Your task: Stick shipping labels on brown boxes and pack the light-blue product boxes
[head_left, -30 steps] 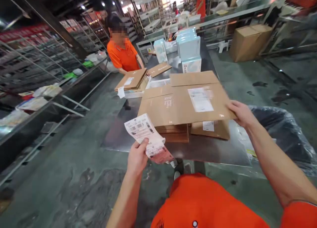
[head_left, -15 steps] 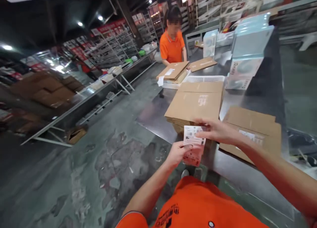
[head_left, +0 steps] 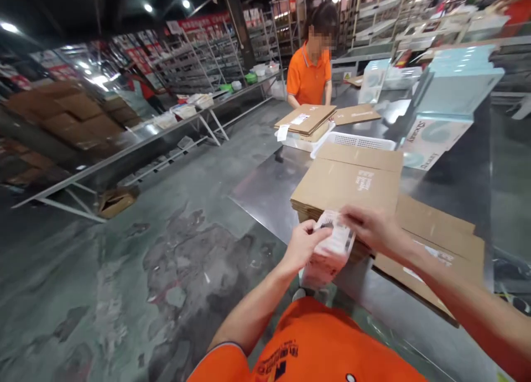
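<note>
label sheets (head_left: 327, 260) sit gripped in the closed fingers of the left hand (head_left: 305, 245), while the right hand (head_left: 371, 230) pinches their top edge, both just near the flat cardboard mailers (head_left: 344, 186) stacked on the steel bench (head_left: 265, 191).

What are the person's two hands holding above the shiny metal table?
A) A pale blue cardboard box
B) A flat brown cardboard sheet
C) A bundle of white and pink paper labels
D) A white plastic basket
C: the left hand and right hand both grip the white and pink paper labels, while the flat brown cardboard stack lies beyond them.
</note>
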`<state>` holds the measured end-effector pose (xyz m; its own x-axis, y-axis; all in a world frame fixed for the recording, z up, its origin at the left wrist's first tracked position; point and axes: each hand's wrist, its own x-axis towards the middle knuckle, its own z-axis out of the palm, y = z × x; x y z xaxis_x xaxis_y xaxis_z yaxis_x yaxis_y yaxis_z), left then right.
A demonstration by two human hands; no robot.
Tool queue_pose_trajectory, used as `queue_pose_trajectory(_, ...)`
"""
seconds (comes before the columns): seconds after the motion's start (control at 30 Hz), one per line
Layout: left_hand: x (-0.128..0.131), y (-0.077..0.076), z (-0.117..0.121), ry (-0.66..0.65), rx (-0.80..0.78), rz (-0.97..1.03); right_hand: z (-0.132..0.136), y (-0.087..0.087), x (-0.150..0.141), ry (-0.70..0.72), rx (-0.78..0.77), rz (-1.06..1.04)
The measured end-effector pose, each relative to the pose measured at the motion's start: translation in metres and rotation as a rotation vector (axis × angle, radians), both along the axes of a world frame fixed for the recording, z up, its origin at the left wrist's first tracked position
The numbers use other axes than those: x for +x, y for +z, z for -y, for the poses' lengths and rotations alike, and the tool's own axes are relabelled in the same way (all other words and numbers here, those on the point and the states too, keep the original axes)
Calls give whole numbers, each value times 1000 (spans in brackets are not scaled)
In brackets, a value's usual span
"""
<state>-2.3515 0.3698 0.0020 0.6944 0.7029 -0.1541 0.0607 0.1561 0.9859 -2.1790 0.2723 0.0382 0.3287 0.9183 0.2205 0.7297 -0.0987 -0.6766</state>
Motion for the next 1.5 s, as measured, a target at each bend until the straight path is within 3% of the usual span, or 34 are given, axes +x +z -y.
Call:
queue_pose_trajectory(0.07, 0, -14, -9, -48, -79, -24, -25, 8, 37, -169, 18, 74)
queue_pose_trajectory(0.13, -9, -33, -15, -103, -166, -76, -49, 18, 72, -278, -103, 192)
queue_pose_trajectory(0.23, -38, -58, -16, -180, -202, -182, -73, 25, 103, -276, -412, 430)
queue_pose_trajectory(0.3, -59, -63, -20, -184, -194, -195, -79, 23, 105, -323, -458, 565)
queue_pose_trajectory(0.37, -69, -57, -32, -84, -161, -138, -86, 14, 97, -346, -388, 582)
queue_pose_trajectory(0.47, -55, -35, -65, 94, 4, -36, -101, -3, 73, -266, -337, 526)
queue_pose_trajectory(0.57, -24, -16, -93, 21, 187, 46, -105, -9, 60, -161, -429, 497)
queue_pose_trajectory(0.63, -13, -7, -96, -55, 251, 79, -87, -4, 63, -172, -421, 434)
queue_pose_trajectory(0.77, -18, 1, -65, -180, 232, 34, -5, -2, 83, -697, -264, 245)
queue_pose_trajectory(0.8, -20, 1, -52, -248, 173, 20, 20, -8, 87, -786, -250, 119)
queue_pose_trajectory(0.87, -23, -2, -24, -422, 48, 3, 72, -28, 93, -824, -152, -235)
queue_pose_trajectory(0.93, -22, -8, -2, -551, -15, -13, 124, -56, 95, -864, 102, -567)
queue_pose_trajectory(1.03, -20, -18, 12, -521, -64, -48, 192, -92, 93, -995, 466, -838)
queue_pose_trajectory(1.1, -17, -23, 11, -404, -125, -66, 211, -101, 92, -1002, 498, -967)
queue_pose_trajectory(1.17, -13, -24, 8, -270, -128, -51, 200, -94, 95, -927, 455, -964)
queue_pose_trajectory(1.2, -10, -23, 6, -211, -103, -35, 184, -85, 96, -884, 448, -853)
queue_pose_trajectory(1.3, 2, -22, 5, -133, -24, 7, 110, -47, 86, -685, 439, -158)
queue_pose_trajectory(1.37, 9, -24, 5, -96, -41, 8, 62, -28, 65, -434, 280, 238)
queue_pose_trajectory(1.4, 12, -25, 4, -59, -63, 8, 43, -23, 53, -294, 150, 342)
queue_pose_trajectory(1.47, 18, -27, 1, 18, -115, 19, 19, -22, 37, -63, -95, 395)
queue_pose_trajectory(1.5, 20, -27, -1, 49, -139, 30, 14, -24, 35, -16, -156, 336)
